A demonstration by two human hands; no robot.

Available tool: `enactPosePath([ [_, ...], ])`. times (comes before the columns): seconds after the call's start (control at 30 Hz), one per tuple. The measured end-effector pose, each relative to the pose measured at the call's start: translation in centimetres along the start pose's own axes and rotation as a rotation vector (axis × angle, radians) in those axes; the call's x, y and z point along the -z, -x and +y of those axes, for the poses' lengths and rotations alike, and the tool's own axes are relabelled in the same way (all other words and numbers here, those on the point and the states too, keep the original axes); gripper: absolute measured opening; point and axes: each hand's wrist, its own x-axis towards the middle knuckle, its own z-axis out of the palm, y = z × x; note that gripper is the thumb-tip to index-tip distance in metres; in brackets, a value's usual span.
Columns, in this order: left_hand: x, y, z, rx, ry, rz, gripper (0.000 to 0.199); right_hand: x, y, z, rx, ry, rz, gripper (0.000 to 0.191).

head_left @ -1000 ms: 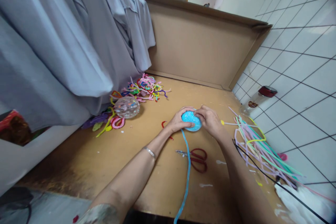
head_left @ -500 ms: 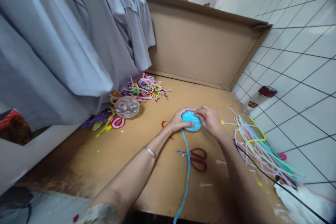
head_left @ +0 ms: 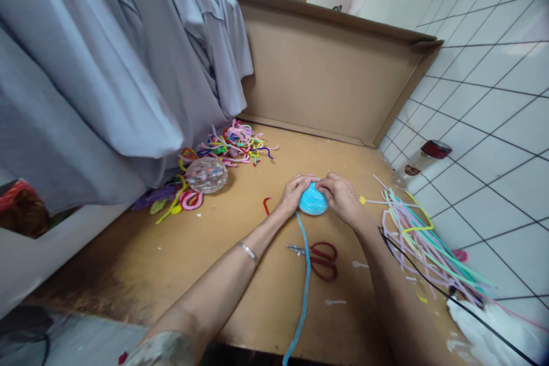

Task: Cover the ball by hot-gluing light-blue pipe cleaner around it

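Note:
A round, bright blue coil (head_left: 313,200) of wound fuzzy strand, like pipe cleaner, is between my hands above the table. My left hand (head_left: 295,191) is closed on its upper left side, thumb near the rim. The fingers of my right hand (head_left: 338,194) pinch at the upper right edge; their tips are partly hidden. From the coil's lower left, a long blue strand (head_left: 305,274) runs down past the table's front edge. Red-handled scissors (head_left: 323,260) lie under this strand, just below the coil. Left of my left hand lies a short red pipe cleaner piece (head_left: 266,205).
A tangle of colourful pipe cleaners (head_left: 240,143) and a clear textured ball (head_left: 207,175) lie at the back left beside a grey cloth (head_left: 141,68). Straight pipe cleaners (head_left: 424,246), a black cable (head_left: 446,291) and a red-lidded jar (head_left: 418,166) are at right. Cardboard (head_left: 330,68) stands behind.
My left thumb has shifted from the coil's face up to its rim. The coil has tilted, so its ridged side shows more. My right hand stays at the upper edge.

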Motion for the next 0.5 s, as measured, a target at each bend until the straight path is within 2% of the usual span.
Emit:
enactPosePath([
  [0.23, -1.2, 0.0, 0.5, 0.084, 0.002, 0.126, 0.019, 0.0, 0.1, -0.1, -0.014, 0.003, 0.001, 0.024],
  [0.5, -1.5, 0.0, 0.6, 0.115, 0.081, 0.181, 0.019, 0.1, 0.0, -0.1, -0.006, 0.012, -0.044, 0.023],
])
